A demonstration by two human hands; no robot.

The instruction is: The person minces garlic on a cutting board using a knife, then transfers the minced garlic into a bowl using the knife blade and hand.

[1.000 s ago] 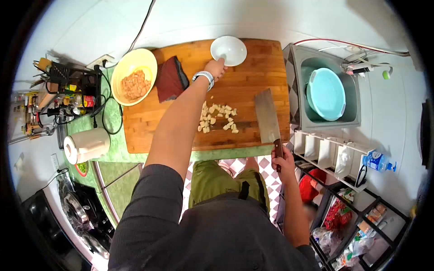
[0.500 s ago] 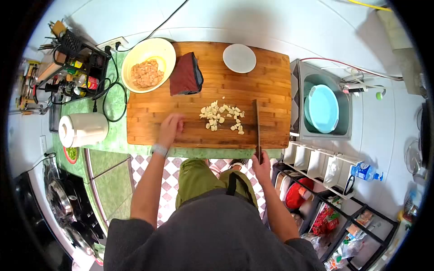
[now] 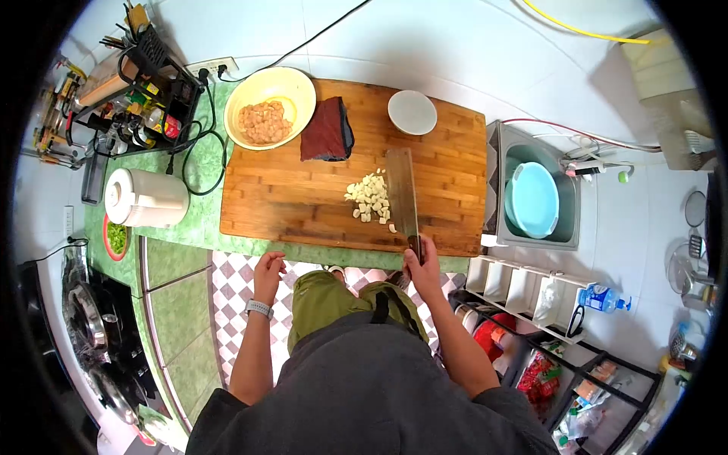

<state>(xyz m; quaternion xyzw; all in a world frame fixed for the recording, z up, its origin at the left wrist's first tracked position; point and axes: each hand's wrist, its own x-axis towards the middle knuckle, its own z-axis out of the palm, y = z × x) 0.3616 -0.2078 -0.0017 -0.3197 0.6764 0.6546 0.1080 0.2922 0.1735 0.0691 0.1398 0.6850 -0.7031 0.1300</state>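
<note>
Head: pale pieces [image 3: 370,203] bunched tighter; gathering, seemingly
Right hand [image 3: 422,262]: clamped on cleaver [image 3: 404,193]
Left hand [image 3: 268,276]: empty, withdrawn from board [image 3: 296,196]

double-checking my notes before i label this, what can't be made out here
Cleaver handle: head view, largely covered by the right hand.
Cutting board behind the blade: head view, hidden by the blade.
Bottle labels at upper left: head view, too small to read.
Black panel at lower left: head view, cut off by the dark lens border.
</note>
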